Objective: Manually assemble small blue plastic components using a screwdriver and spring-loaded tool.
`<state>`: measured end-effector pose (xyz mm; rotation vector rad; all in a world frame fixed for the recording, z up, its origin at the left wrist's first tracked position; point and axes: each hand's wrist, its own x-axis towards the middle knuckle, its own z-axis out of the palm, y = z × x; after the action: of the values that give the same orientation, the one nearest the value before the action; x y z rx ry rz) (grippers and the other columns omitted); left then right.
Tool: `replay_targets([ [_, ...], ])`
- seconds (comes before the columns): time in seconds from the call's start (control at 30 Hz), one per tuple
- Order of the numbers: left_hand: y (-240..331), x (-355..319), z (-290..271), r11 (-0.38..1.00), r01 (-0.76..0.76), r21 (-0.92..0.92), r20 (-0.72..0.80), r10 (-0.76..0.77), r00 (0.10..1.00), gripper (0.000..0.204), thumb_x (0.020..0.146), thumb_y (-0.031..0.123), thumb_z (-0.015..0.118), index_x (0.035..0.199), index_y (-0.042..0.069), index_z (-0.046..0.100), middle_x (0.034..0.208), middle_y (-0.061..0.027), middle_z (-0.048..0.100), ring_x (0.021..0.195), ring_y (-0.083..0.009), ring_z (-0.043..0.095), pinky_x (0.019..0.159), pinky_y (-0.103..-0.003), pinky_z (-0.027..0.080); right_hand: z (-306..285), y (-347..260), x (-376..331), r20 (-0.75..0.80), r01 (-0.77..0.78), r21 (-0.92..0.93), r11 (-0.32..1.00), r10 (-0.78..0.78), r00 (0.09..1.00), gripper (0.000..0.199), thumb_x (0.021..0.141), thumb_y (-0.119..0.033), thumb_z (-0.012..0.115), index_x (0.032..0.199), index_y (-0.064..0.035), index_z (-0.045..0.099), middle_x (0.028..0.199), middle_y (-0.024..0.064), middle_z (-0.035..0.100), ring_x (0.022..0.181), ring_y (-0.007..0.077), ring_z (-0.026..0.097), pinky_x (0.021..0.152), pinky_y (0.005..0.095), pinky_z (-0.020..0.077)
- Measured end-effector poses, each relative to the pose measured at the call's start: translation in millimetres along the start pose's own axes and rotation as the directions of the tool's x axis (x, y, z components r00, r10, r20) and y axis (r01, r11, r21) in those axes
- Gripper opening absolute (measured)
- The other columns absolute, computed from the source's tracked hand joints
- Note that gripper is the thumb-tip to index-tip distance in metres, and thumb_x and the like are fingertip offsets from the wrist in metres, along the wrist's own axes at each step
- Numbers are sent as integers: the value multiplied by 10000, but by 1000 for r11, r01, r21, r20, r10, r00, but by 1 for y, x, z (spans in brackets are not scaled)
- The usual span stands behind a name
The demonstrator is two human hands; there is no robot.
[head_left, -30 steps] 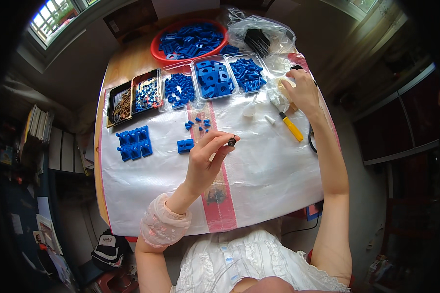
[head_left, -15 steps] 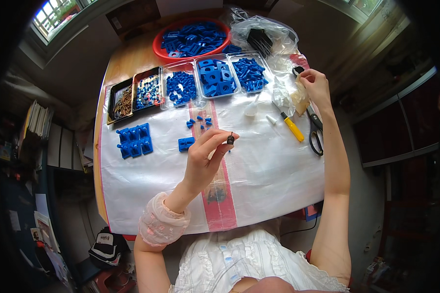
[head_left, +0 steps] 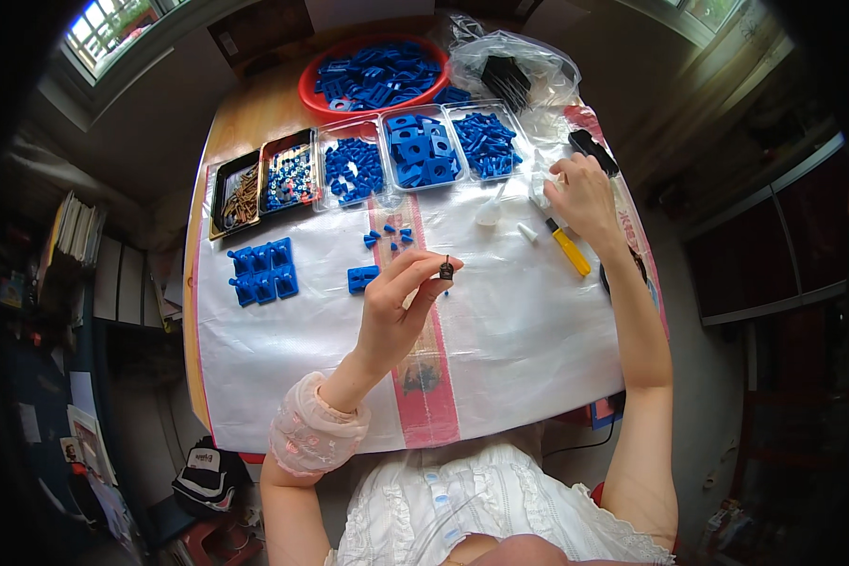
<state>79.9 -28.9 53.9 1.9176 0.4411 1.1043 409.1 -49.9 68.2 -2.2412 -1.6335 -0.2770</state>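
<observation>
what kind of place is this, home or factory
Probably a home room used for small assembly work: a wooden table under a white plastic sheet, clear trays of small blue plastic parts, and stacked books on a shelf.

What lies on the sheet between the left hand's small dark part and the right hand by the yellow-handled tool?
Nothing visible. The left hand pinches the small dark part; only bare white sheet lies between it and the right hand by the yellow-handled tool.

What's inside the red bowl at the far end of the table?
The red bowl holds a loose heap of blue plastic parts. The pile covers the bowl's bottom, so anything beneath it cannot be seen.
</observation>
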Motion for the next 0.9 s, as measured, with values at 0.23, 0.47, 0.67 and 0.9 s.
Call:
replay_targets([
  [0.23,0,0,1,1000,7,-5,16,-6,1000,183,957,-51,684,1123,0,740,1063,-84,717,955,-178,706,814,-274,560,15,10,-5,61,-15,-177,984,27,998,287,839,-259,783,981,-10,768,1047,139,656,1053,304,603,882,436,498],
  [0.47,-2,1,2,1000,-31,-7,-6,31,1000,243,931,-53,706,1160,23,740,1029,-81,720,890,-195,699,742,-294,555,18,46,16,85,-259,401,879,245,966,253,878,-211,748,983,17,774,904,131,704,896,233,672,791,359,532],
  [0.67,2,0,1,1000,10,-12,11,-10,1000,169,959,-37,689,1116,0,738,1066,-80,717,957,-178,708,804,-273,558,24,74,11,-60,-122,625,771,203,977,215,910,-179,754,937,30,796,907,50,684,864,123,634,766,264,491],
  [0.9,1,1,0,1000,11,5,9,-11,1000,167,965,-20,692,1122,7,741,1048,-70,718,931,-160,694,768,-258,536,6,81,15,7,-88,973,211,355,935,180,946,-139,690,967,16,779,1100,75,732,1010,133,648,910,258,483],
])
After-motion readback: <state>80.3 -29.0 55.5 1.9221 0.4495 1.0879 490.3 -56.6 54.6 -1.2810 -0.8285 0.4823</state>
